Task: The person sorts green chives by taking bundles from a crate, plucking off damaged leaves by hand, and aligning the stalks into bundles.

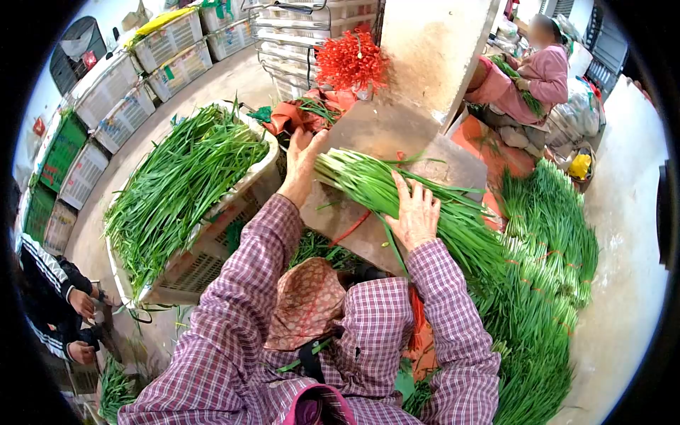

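A bunch of garlic chives (360, 180) lies across a board (354, 219) in front of me, pale stem ends to the left, green leaves trailing right. My right hand (415, 216) grips the bunch from above, fingers over its far side and thumb on the near side. Beside the stem ends is my left hand (303, 166), open and raised with fingers extended, nothing visible in it. Just beyond its fingertips sits an orange-red cloth (292, 113). A red tie strip (350, 228) hangs over the board's near edge.
At left stands a crate (205, 273) heaped with loose chives (188, 180). Tied chive bunches (542, 269) are piled at right. Red ties (350, 60) stand behind the board. Two other people (542, 78) (60, 304) sit nearby, and stacked crates (113, 99) line the wall.
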A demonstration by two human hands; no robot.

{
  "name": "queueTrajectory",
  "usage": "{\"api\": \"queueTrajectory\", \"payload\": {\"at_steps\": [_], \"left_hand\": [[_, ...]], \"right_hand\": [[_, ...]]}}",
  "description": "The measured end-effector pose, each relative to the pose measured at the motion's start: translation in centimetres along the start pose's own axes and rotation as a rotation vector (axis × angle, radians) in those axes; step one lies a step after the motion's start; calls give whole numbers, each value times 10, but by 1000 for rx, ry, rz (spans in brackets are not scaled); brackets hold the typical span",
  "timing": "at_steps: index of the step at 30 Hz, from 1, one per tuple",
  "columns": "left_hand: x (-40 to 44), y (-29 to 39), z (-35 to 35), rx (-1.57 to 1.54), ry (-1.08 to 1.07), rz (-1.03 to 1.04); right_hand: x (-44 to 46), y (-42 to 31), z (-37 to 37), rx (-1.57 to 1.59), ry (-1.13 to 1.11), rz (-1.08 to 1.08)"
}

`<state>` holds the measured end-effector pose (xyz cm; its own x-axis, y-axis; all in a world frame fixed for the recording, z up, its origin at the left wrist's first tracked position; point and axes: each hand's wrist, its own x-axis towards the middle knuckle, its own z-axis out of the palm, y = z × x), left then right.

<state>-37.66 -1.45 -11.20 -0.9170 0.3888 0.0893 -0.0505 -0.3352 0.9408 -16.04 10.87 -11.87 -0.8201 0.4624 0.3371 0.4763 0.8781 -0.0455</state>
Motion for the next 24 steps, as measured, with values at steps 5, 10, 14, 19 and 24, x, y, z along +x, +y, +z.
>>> {"api": "queueTrajectory", "payload": {"at_steps": [5, 10, 14, 19, 24], "left_hand": [[-41, 27, 45, 932, -368, 664], [-52, -34, 60, 1463, -532, 919], [-70, -42, 58, 1361, -352, 837], [-62, -39, 62, 1247, -389, 782], [-44, -3, 42, 767, -482, 694]], "right_hand": [[5, -9, -1, 20, -46, 22], [-16, 3, -34, 143, -108, -89], [-40, -1, -38, 74, 17, -79], [-32, 23, 9, 10, 78, -58], [-37, 14, -6, 40, 0, -48]]}}
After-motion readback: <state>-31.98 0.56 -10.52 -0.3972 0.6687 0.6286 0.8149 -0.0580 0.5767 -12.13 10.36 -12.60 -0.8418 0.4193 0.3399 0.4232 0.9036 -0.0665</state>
